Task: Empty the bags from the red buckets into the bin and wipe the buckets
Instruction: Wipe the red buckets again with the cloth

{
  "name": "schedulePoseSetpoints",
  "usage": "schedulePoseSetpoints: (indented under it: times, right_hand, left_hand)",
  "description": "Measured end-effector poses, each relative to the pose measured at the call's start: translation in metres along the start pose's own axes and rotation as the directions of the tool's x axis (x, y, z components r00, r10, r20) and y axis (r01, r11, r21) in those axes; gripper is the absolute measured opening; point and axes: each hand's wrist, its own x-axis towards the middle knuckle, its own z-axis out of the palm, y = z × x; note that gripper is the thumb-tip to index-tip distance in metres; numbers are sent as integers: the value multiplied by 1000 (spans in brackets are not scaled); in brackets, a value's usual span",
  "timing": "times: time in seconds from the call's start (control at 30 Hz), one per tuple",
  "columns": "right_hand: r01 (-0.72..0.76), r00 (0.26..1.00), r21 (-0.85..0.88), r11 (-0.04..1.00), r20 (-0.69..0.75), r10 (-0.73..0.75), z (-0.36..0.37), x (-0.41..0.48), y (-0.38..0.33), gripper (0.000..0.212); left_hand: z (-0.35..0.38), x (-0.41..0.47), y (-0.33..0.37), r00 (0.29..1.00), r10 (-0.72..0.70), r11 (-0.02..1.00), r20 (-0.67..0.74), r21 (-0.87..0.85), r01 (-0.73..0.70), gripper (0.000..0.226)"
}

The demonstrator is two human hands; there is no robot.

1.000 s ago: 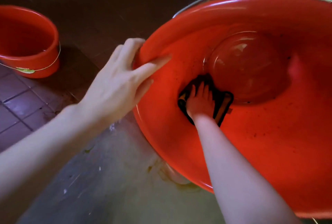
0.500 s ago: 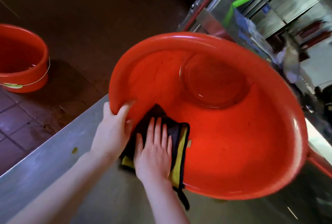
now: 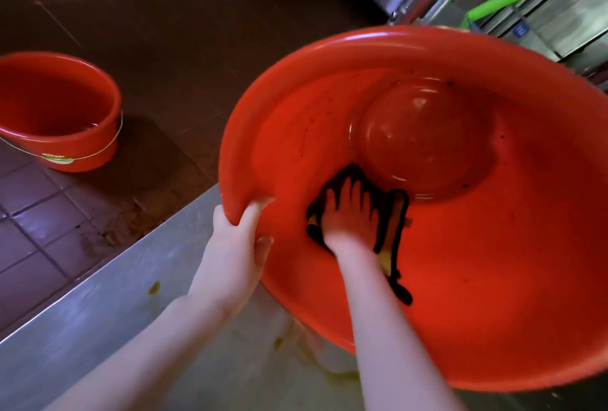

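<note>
While the wiping is plainly under way, the job looks only part done. At about nine o'clock a second red bucket [image 3: 59,111] stands upright on the tiled floor [image 3: 36,229], well apart from the bench [image 3: 98,321]; it holds no bag, and whether it has been wiped I cannot tell. Toward the centre, the left hand [image 3: 232,246] is closed on the near rim of the big red bucket [image 3: 493,279], thumb hooked inside, holding it tipped toward the person on the steel bench. Just right of that, at about six o'clock inside the bucket, the right hand [image 3: 350,213] lies flat with fingers spread, pressing a dark cloth with yellow edging [image 3: 393,232] against the inner wall just below the round base. No bag is in this bucket either, so the emptying seems finished. Dark specks dot the wall around two and three o'clock, so more wiping is likely needed there. At one o'clock a green handle [image 3: 503,2] leans by steel cabinets. No bin is in view.
</note>
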Motion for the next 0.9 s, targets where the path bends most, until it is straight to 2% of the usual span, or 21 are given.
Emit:
schedulePoseSetpoints:
  times: [0.1,0.17,0.27,0.4,0.5,0.6,0.67,0.7,0.77,0.83,0.9]
  right_hand:
    - [191,974,-40,981,-117,-195,18,-75,-3,64]
    - [214,969,-27,977,-123,-215,27,-116,0,66]
    - [129,985,-35,991,-111,-132,33,-126,9,67]
    - [-87,987,32,996,-130,90,19,-58,22,62]
    - [-234,972,181,955,25,233,1,-1,29,61]
    - [-192,981,233,953,13,194,4,15,29,60]
    - [-164,984,238,957,-22,174,9,16,30,60]
    - [-155,986,213,965,-32,165,10,16,32,60]
    - [-139,989,147,979,-30,145,10,18,34,61]
    - [-123,992,95,988,-5,124,5,19,36,61]
    - [-116,993,55,992,42,114,-1,16,37,62]
  left_hand:
    - [0,1,0,1000,-17,1000,27,17,16,57]
    - [1,1,1,996,14,999,88,43,-18,55]
    - [2,0,1,982,80,992,169,79,-94,56]
    - [2,-8,1,983,62,996,172,50,-72,59]
    - [5,-25,5,987,59,998,150,25,-63,60]
    - [-4,-30,9,991,93,986,100,131,-106,59]
    - [-25,-13,17,964,259,942,-51,236,-241,49]
    - [-38,0,23,924,365,905,-110,273,-325,44]
    - [-61,29,38,848,524,808,-85,364,-463,47]
    - [-68,48,53,863,504,769,3,453,-451,60]
    - [-61,48,59,931,365,823,15,461,-330,75]
